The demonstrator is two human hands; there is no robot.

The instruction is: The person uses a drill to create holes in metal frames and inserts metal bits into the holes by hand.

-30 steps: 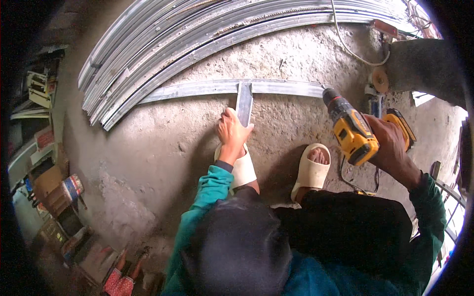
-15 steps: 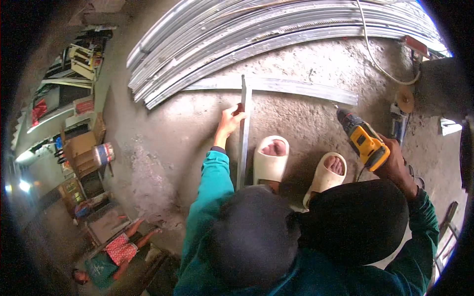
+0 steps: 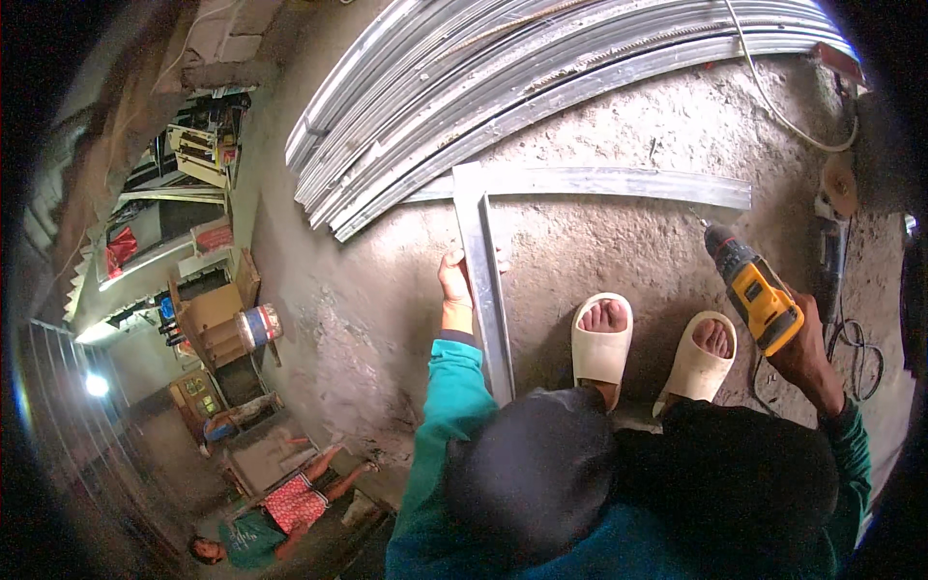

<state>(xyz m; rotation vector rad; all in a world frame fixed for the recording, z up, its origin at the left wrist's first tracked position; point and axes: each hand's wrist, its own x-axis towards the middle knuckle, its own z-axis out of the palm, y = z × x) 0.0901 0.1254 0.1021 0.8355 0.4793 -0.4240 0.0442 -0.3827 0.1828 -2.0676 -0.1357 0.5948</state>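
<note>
My left hand (image 3: 456, 278) is closed around a long grey metal channel (image 3: 480, 261), with the thumb on one side and fingertips showing past the other edge. The channel runs from near my knee away from me, and its far end overlaps a flat metal strip (image 3: 619, 182) on the ground; whether they touch I cannot tell. A yellow and black drill (image 3: 759, 300) is gripped in my right hand (image 3: 812, 356). Its bit points up and left, close to the strip's right end.
A stack of long metal profiles (image 3: 464, 106) lies on the far side. An angle grinder (image 3: 831, 227) and a black cord (image 3: 858, 353) lie at right. My feet in cream slides (image 3: 601, 353) stand between my hands. Another person (image 3: 256, 532) is at lower left, near a bucket (image 3: 258, 329).
The metal channel has turned in my left hand, so its broad face now shows instead of a narrow edge. The view has shifted, and the drill remains in my right hand.
</note>
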